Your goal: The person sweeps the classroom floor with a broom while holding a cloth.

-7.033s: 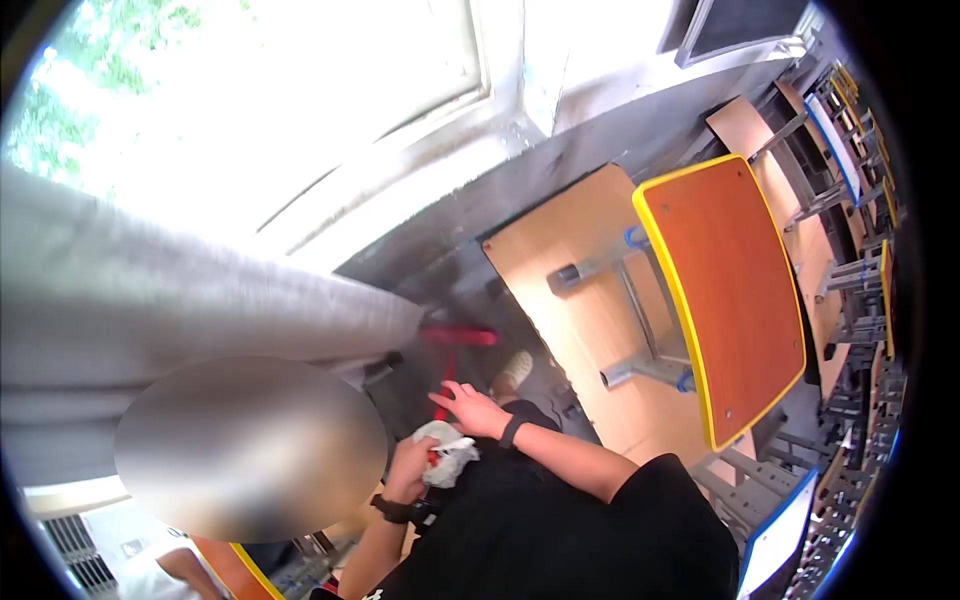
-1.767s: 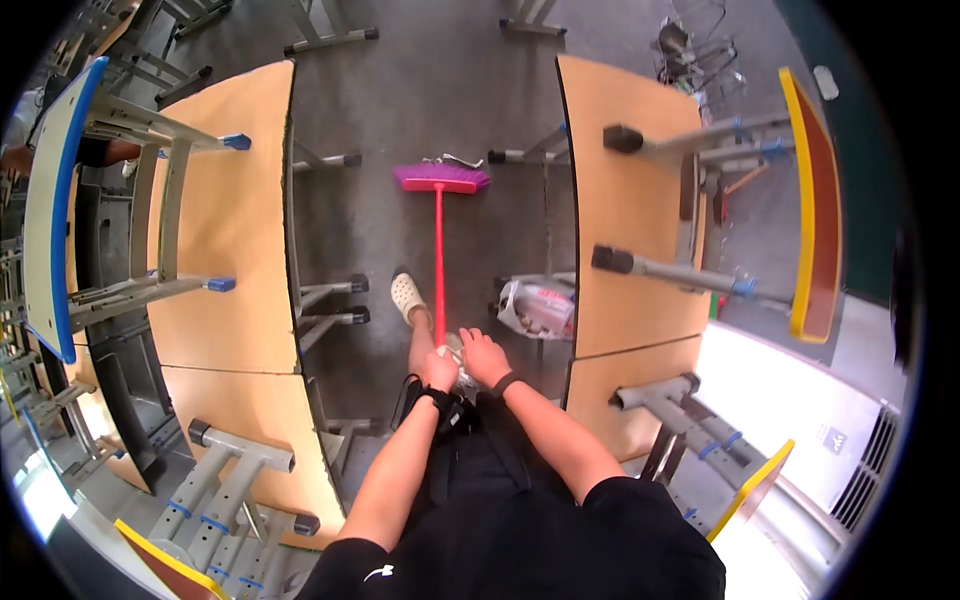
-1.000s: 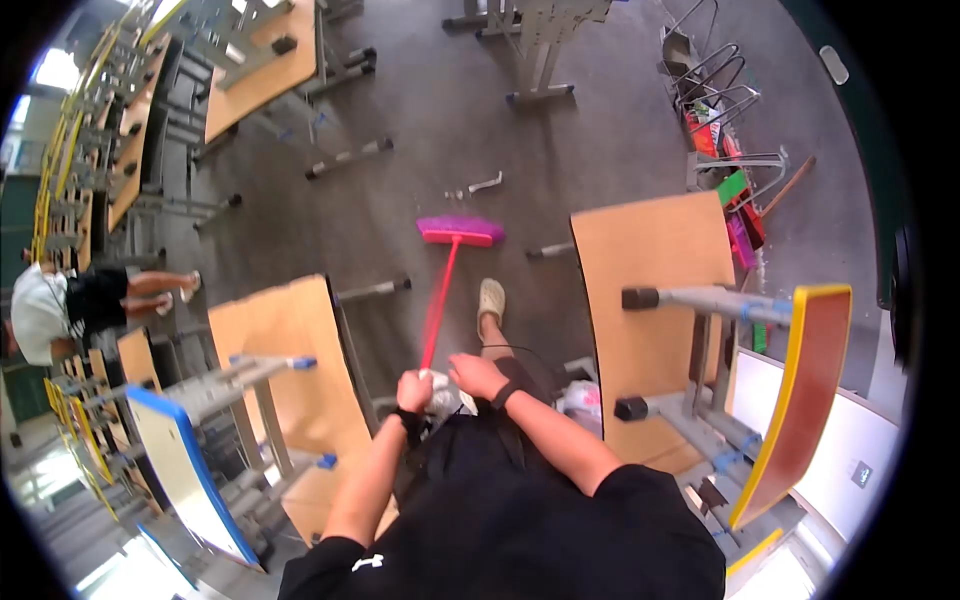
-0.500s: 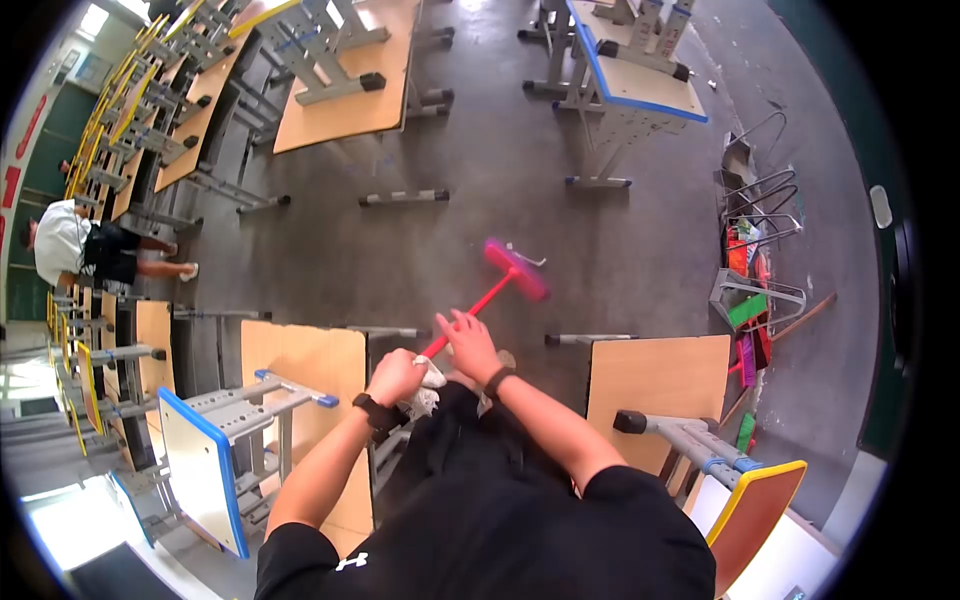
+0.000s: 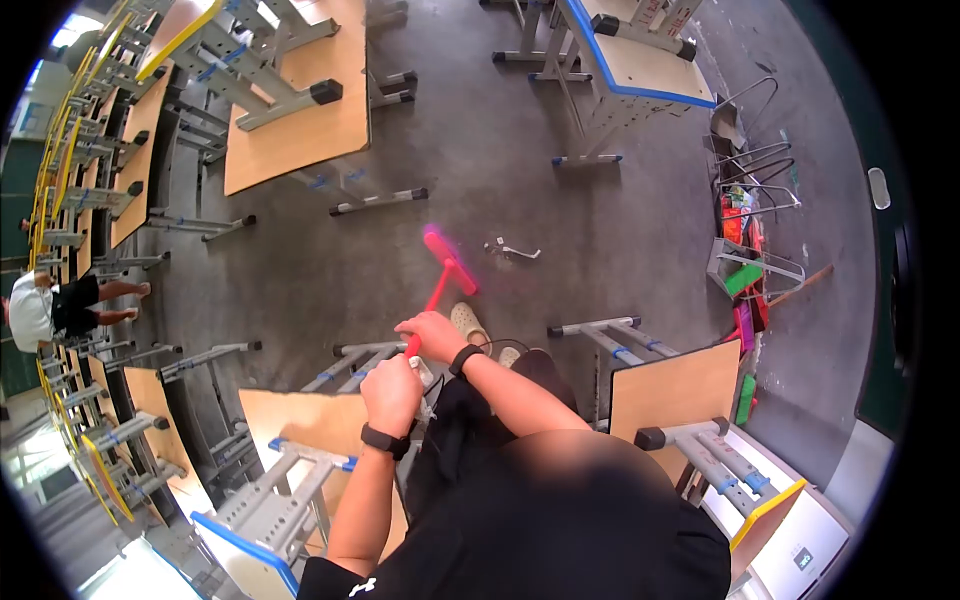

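Note:
A pink push broom (image 5: 451, 262) rests its head on the grey floor ahead of me, the red handle slanting back toward my body. My left hand (image 5: 391, 388) is closed around the upper end of the handle, and something white shows beside it. Further down the handle, my right hand (image 5: 437, 336) is wrapped around it. Just right of the broom head lies a small piece of whitish litter (image 5: 513, 250). A beige clog (image 5: 468, 326) on my foot is close below the head.
Desks with upturned chairs stand on both sides: a wooden desk (image 5: 300, 155) at far left, a blue-edged desk (image 5: 640, 85) at far right, another desk (image 5: 675, 395) near right. Metal-handled dustpans (image 5: 735, 265) line the right wall. A person (image 5: 60, 308) stands at left.
The broom head has swept left, away from the litter, which now lies in plain view. Both hands moved with it. My view has shifted, and a clog now shows.

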A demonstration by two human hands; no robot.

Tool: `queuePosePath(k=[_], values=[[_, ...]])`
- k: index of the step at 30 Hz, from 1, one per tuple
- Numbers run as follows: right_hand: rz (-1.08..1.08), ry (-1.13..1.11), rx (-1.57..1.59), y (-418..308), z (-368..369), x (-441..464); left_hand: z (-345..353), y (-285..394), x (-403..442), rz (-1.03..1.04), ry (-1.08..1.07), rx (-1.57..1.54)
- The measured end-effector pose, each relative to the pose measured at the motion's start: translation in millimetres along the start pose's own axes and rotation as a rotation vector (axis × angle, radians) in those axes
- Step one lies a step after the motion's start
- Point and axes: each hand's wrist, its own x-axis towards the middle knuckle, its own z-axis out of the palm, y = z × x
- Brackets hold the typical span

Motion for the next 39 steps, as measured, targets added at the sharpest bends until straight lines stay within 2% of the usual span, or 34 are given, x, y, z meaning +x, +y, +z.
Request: queuePosePath(k=[5,9,10,11,14,19,29,33,35,39], values=[[0.104,-0.145,-0.027,50.8,2.6,59.0,-11.7,-13.0,93.9,-0.035,-0.104,-0.065],[0.165,0.010,0.002,72.5,10.2,81.8,-27.6,-28.4,155.6,0.005,-0.234,-0.153],[0.270,-0.092,-0.001,77.7,7.0,86.1,-22.9,-30.8,167.2,0.013,-0.260,-0.221],[0.272,-0.080,-0.004,83.8,7.0,86.3,-19.1,-29.6,177.6,-0.029,-0.325,-0.231],[0.296,-0.034,-0.001,111.7,21.0,89.1,-5.3,-27.3,200.0,0.015,-0.338,-0.218],[0.313,-0.045,-0.001,116.5,34.9,92.6,-1.5,-31.4,212.0,-0.013,-0.400,-0.278],[0.316,-0.108,-0.062,116.8,102.6,75.6,74.6,-116.5,189.8,-0.026,-0.358,-0.167],[0.391,-0.048,-0.191,159.6,93.3,42.2,114.1,-79.0,204.4,0.109,-0.432,-0.110],[0.356,0.077,-0.215,194.5,68.6,18.9,138.1,-49.1,212.9,0.154,-0.455,-0.153],[0.342,0.079,-0.357,264.8,8.5,-18.9,185.5,24.9,228.7,0.285,-0.372,-0.230]])
